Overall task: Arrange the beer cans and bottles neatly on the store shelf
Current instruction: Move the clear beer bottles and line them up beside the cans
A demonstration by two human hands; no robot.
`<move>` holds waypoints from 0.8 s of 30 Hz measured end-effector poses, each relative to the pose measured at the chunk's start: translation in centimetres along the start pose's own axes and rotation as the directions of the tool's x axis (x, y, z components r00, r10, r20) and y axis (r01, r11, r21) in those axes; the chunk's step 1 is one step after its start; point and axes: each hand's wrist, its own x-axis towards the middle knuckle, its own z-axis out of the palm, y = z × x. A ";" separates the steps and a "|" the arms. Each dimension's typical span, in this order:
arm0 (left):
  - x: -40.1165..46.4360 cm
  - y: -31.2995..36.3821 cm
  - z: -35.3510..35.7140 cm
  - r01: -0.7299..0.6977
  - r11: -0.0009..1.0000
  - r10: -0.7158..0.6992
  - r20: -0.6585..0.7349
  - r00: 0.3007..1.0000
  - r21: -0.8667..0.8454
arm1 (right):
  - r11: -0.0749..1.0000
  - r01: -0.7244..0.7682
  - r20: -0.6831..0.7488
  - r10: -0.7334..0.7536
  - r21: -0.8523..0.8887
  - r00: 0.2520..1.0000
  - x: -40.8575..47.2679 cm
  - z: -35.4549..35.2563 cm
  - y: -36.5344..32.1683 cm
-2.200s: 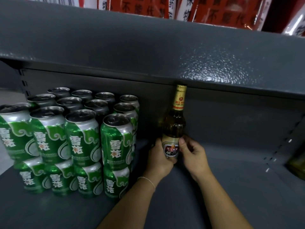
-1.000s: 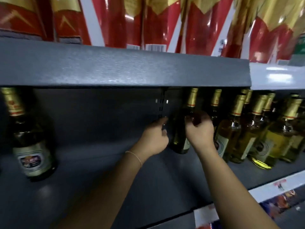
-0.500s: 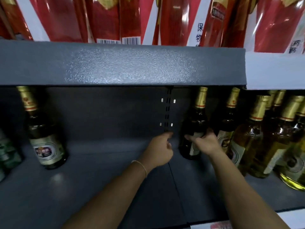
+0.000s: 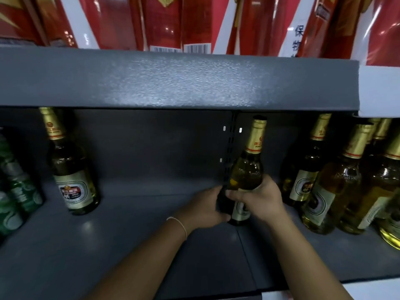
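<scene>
Both hands wrapped around one glass beer bottle [image 4: 246, 172]: right hand [image 4: 257, 198] gripping its belly from the right, left hand [image 4: 205, 210] curled round its lower body from the left. Long axis upright, neck tipped slightly right, base at the seam in the grey shelf [image 4: 134, 239], mid-depth. Gold foil neck, pale amber contents, white label. Placed bottle [image 4: 72, 169] well apart toward the left edge, beside green cans [image 4: 15, 191]. Crowded bottles [image 4: 337, 182] just right. Open shelf lying leftward.
</scene>
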 end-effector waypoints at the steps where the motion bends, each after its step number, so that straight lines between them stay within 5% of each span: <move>1: -0.5 -0.6 -0.2 -0.002 1.000 0.002 -0.001 1.000 -0.016 | 1.000 0.017 0.011 -0.018 0.023 1.000 -0.7 0.7 -0.4; 8: -5.1 -4.4 -3.3 -0.035 0.991 0.024 -0.081 0.996 -0.131 | 0.973 0.065 0.050 -0.078 0.221 0.996 -4.8 6.1 -4.2; 16: -10.9 -9.9 -8.1 0.000 0.998 -0.018 -0.268 0.963 -0.068 | 0.933 0.053 0.125 -0.104 0.355 0.987 -8.9 14.4 -8.1; 24: -16.8 -16.1 -12.5 -0.013 0.993 -0.022 -0.292 0.956 -0.117 | 0.934 0.033 0.210 -0.114 0.354 0.971 -13.1 22.0 -11.9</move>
